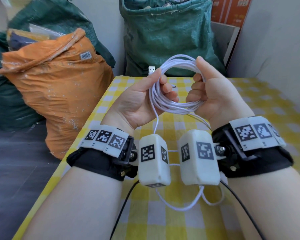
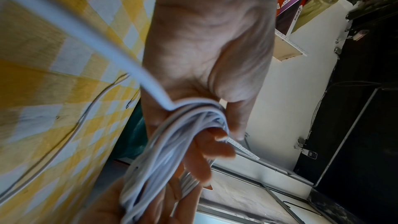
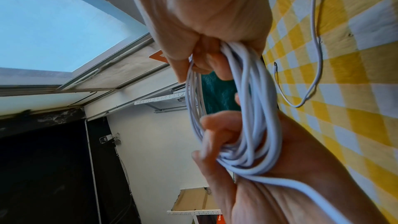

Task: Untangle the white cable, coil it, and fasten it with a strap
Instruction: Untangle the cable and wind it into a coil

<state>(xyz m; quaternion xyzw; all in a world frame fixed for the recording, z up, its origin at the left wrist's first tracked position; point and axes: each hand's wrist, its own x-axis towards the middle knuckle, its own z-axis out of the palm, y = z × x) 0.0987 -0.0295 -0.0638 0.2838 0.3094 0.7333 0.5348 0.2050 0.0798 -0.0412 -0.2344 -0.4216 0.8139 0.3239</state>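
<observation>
A white cable (image 1: 171,105) is wound into a coil of several turns and held above the yellow-checked table (image 1: 260,108). My left hand (image 1: 158,80) pinches the coil's left side, with the USB plug (image 1: 151,69) sticking up behind its thumb. My right hand (image 1: 200,78) grips the right side, thumb up. A loose tail (image 1: 180,207) drops from the coil between my wrists and loops on the cloth. The wrist views show the strands (image 2: 172,142) (image 3: 254,108) running through curled fingers (image 2: 215,151) (image 3: 211,64). A small connector tip (image 1: 174,86) (image 3: 275,65) lies on the table. I see no strap.
An orange sack (image 1: 59,87) stands on the floor against the table's left edge. A green woven sack (image 1: 163,35) stands behind the far edge, with more green bags at the left. Black leads (image 1: 125,205) run from my wrist cameras over the near table.
</observation>
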